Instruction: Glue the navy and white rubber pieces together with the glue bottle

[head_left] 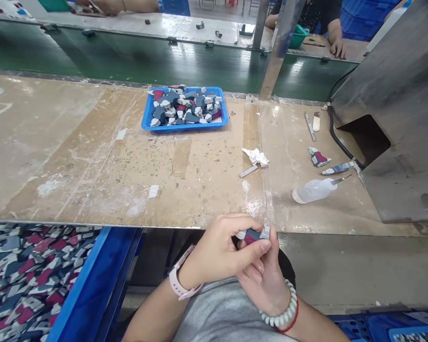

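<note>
Scuffed, matt wooden worktable (92,156), glossy blue plastic tray (147,121), translucent plastic squeeze bottle (312,191), dull metal housing (399,95).

Setting: factory assembly line, hand-work station.

Evidence:
- Green conveyor belt (146,59) running past a long, scuffed desk (74,156).
- Blue tray (185,127) heaped with small grey, navy and maroon moulded pieces (185,107).
- Blue bin (89,280) below the desk edge holding the same stock (loose, unsorted).
- Grey metal machine housing (395,95).
- Stacked blue crates (360,19).
- Another worker's hand (338,49) across the belt.
</note>
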A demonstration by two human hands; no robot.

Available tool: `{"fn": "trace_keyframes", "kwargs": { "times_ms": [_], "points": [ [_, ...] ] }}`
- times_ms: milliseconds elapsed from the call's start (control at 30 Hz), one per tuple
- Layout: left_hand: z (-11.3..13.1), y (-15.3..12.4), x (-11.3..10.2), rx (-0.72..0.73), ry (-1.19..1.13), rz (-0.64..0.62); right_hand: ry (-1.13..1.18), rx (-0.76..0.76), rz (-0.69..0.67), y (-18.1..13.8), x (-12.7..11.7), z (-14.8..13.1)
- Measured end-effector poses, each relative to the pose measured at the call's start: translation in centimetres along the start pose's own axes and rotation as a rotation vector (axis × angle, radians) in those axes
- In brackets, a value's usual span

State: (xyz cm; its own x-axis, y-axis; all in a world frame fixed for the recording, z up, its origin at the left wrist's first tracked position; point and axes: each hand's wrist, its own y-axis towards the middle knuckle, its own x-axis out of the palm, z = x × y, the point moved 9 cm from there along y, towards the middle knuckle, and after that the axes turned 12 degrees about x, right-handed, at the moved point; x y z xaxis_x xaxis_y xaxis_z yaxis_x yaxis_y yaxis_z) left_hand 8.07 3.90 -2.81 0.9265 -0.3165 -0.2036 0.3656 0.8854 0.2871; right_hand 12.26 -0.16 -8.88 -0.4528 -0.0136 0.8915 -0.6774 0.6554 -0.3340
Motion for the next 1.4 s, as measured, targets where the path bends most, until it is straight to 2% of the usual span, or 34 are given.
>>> {"fn": "trace_keyframes", "kwargs": {
  "times_ms": [233, 867, 1200, 1400],
  "points": [
    [0.3, 0.0, 0.0, 0.027, 0.003, 0.008, -0.012, 0.021, 0.058, -0.1, -0.5, 0.2],
    [0.3, 0.0, 0.1, 0.021, 0.024, -0.008, -0.017, 0.02, 0.067, -0.2, -0.7, 0.2],
    [0.3, 0.1, 0.1, 0.035, 0.032, -0.015, -0.03, 0.027, 0.139, -0.2, -1.7, 0.4],
    [0.4, 0.1, 0.1, 0.035, 0.028, -0.007, -0.024, 0.022, 0.109, -0.1, -1.4, 0.4]
  ]
}}
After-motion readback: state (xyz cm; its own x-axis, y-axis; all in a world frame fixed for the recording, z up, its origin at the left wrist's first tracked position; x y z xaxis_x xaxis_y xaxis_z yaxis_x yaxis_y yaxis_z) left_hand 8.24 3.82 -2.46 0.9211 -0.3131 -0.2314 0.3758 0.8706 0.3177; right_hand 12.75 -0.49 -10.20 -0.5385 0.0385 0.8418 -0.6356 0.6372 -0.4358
